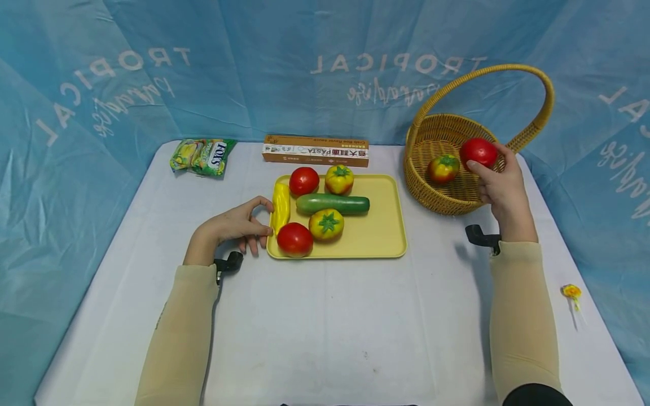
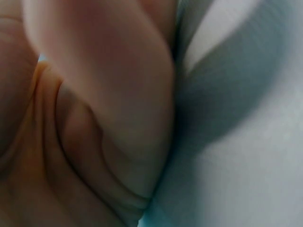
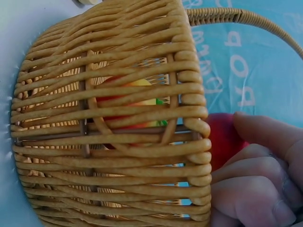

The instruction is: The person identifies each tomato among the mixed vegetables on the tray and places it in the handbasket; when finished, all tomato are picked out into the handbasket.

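Note:
Beside the left rim of the yellow tray (image 1: 376, 237) is my left hand (image 1: 238, 224). Its thumb and index finger are bent, their tips apart, close to a yellow banana-shaped piece (image 1: 281, 206); firm contact is not visible. The left wrist view shows mainly blurred skin. My right hand (image 1: 508, 186) grips a red tomato (image 1: 478, 153) over the right side of the wicker basket (image 1: 440, 200). Inside the basket lies a red-yellow pepper-like piece (image 1: 443, 169). In the right wrist view the basket wall partly hides the tomato (image 3: 226, 142).
On the tray are two tomatoes (image 1: 295, 240), a cucumber (image 1: 332, 204) and two yellow-red pieces (image 1: 326, 224) with green tops. Behind it are a pasta box (image 1: 315, 150) and a green snack packet (image 1: 204, 157). A lollipop (image 1: 571, 292) lies far right. The basket's tall handle (image 1: 508, 67) arches up.

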A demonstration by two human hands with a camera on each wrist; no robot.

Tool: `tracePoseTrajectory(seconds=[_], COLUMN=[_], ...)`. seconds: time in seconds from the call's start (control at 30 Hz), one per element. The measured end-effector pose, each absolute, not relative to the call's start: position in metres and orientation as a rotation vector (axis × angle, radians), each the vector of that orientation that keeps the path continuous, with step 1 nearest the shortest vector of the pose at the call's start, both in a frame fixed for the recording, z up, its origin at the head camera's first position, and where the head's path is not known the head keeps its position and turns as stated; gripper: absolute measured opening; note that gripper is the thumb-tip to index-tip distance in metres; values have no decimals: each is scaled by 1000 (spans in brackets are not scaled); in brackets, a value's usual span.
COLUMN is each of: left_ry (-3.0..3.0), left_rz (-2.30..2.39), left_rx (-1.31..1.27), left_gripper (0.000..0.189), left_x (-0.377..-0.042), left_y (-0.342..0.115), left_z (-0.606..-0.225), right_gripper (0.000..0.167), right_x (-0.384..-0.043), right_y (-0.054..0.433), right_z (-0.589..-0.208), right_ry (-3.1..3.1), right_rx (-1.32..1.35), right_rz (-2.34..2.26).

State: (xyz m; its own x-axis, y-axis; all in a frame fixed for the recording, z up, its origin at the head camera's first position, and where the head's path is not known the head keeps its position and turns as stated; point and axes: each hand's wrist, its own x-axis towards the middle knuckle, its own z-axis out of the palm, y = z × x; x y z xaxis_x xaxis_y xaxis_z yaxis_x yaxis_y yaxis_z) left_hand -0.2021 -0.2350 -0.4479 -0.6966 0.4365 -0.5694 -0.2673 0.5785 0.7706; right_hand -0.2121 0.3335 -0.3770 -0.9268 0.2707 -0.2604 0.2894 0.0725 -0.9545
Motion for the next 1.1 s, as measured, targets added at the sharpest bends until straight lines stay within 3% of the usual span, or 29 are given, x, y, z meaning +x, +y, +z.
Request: tracePoseTrajectory(seconds=[0.8,1.1], left_ry=[2034,2037], left_rz=[1167,1163], left_rx=[138,133], left_gripper=[63,64], left_x=[-201,-201], left_y=[-234,-234], left_z=[-446,-447], right_gripper=[87,83], right_x=[-208,-197], right_y=[330,314], right_z=[-373,-354], right_ry=[2310,2414], right_rx=[584,425], right_rz=[-2059,-2043])
